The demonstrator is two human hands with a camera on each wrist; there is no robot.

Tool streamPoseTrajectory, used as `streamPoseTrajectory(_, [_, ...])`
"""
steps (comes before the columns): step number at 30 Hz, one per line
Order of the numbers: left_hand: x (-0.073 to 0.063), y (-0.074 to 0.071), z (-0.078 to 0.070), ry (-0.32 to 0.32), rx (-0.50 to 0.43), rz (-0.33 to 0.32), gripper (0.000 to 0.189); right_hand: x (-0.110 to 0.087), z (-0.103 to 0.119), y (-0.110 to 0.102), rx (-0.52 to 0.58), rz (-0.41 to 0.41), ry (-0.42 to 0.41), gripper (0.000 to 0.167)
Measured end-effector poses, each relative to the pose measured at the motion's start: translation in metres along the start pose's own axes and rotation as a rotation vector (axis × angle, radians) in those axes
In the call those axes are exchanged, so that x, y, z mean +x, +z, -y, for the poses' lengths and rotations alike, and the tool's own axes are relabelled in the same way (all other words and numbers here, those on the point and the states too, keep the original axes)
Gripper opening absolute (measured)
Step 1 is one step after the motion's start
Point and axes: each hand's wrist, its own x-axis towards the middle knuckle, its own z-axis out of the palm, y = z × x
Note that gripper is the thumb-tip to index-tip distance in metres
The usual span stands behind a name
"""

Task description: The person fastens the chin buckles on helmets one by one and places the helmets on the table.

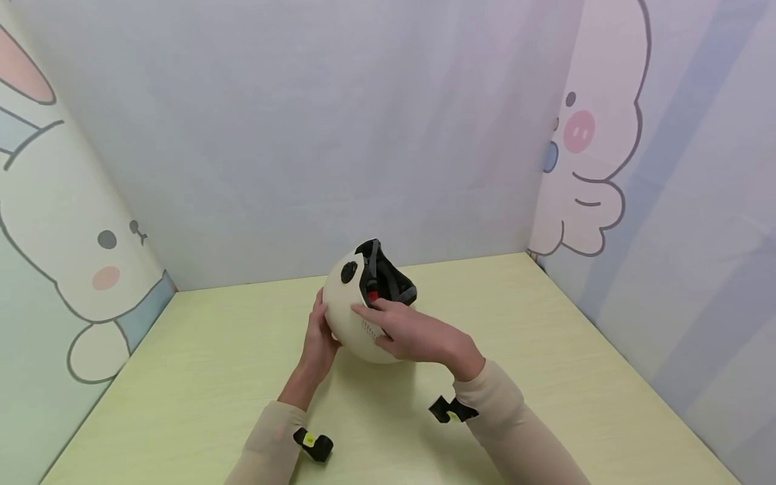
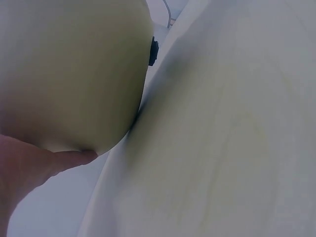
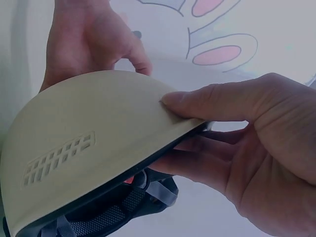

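Observation:
A cream helmet [image 1: 347,316] is tipped on its side above the table, its open underside turned to the right. Dark webbing straps [image 3: 106,219], black padding [image 1: 394,286] and a small red part [image 1: 372,296] show inside it. My left hand [image 1: 319,340] holds the shell from the left, with one digit [image 2: 74,158] against the smooth surface in the left wrist view. With my right hand [image 1: 418,333] I pinch the rim; in the right wrist view the thumb [image 3: 212,102] presses outside and the fingers [image 3: 197,165] reach under the edge. A slotted vent [image 3: 59,158] marks the shell.
The pale yellow-green table [image 1: 218,377] extends around the helmet. A plain cloth wall [image 1: 339,135] stands behind it, with printed side walls bearing a rabbit [image 1: 73,222] at left and a pig [image 1: 606,87] at right. Black wrist bands [image 1: 315,446] sit on both sleeves.

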Motion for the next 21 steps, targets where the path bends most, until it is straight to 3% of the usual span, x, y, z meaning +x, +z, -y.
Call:
streamPoseTrajectory(8, [0.0007, 0.0005, 0.0021, 0.023, 0.022, -0.065, 0.064, -0.0028, -0.0031, 0.0007, 0.075, 0.033, 0.087, 0.069])
streamPoseTrajectory(14, [0.0029, 0.0011, 0.0063, 0.019, 0.075, -0.094, 0.063, -0.0039, -0.0061, 0.0031, 0.062, 0.0, 0.062, 0.073])
streamPoseTrajectory(21, [0.0016, 0.0069, 0.0056, -0.037, -0.052, -0.104, 0.063, -0.0043, -0.0073, 0.0038, 0.105, -0.034, 0.068, 0.076])
